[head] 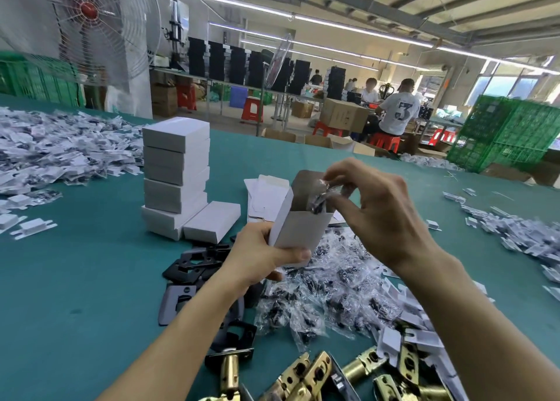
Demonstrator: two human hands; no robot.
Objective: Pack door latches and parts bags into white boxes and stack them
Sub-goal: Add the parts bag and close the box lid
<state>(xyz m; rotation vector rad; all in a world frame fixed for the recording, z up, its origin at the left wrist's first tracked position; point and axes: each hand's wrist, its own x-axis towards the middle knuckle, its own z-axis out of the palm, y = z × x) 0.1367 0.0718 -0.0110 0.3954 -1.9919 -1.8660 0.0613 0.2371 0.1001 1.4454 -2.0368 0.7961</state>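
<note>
The only readable writing is a large "3" on a seated worker's white shirt (400, 113), far behind the open white box (300, 228). The person's left hand (266, 255) grips that box by its lower end, holding it upright above the green table (75, 279). The right hand (372, 207) pinches a clear parts bag (321, 199) at the box's open mouth. A stack of closed boxes (175, 170) stands to its left. Brass latches (303, 373) lie below it, nearest the camera.
</note>
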